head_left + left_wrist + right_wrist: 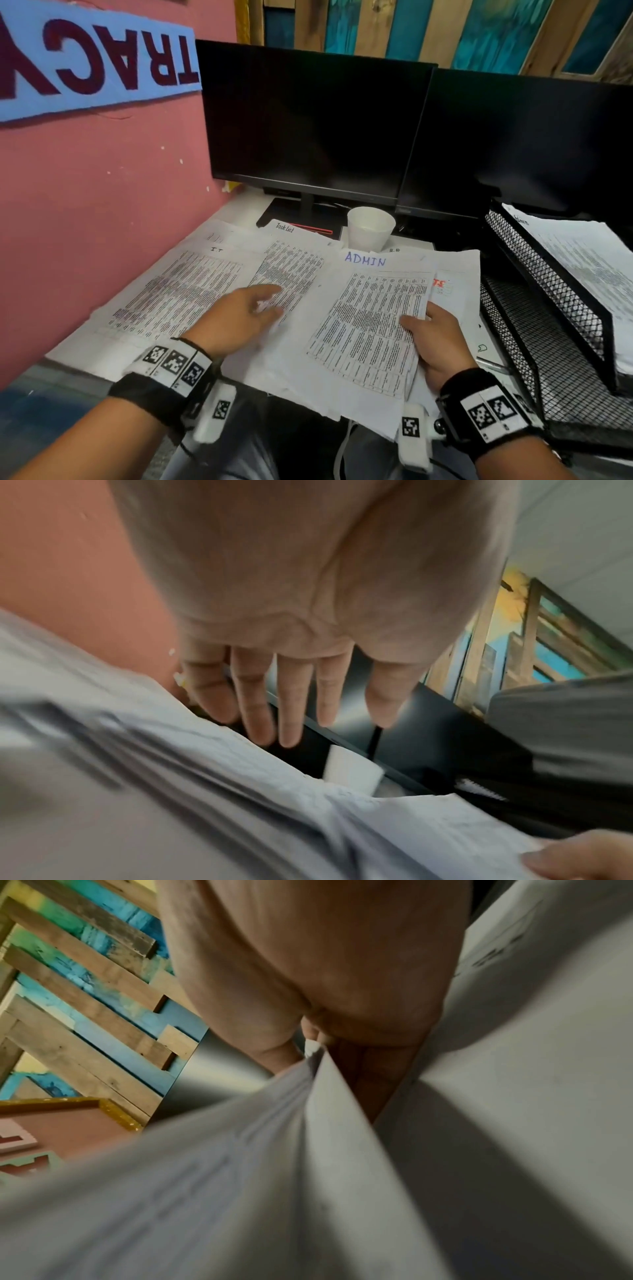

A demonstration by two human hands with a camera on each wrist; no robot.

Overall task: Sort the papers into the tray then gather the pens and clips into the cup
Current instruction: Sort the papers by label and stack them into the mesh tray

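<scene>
Printed papers lie spread over the desk. My right hand pinches the right edge of a sheet headed ADMIN, thumb on top and fingers under it; the right wrist view shows that sheet lifted off the paper below. My left hand hovers flat with straight fingers just above a sheet of dense text, holding nothing. A white cup stands behind the papers. The black mesh tray sits at the right with papers on its upper tier. No pens or clips show.
Two dark monitors stand at the back, their stand base partly under the papers. A pink wall closes the left side. The desk's front edge is just below my wrists, and some sheets overhang it.
</scene>
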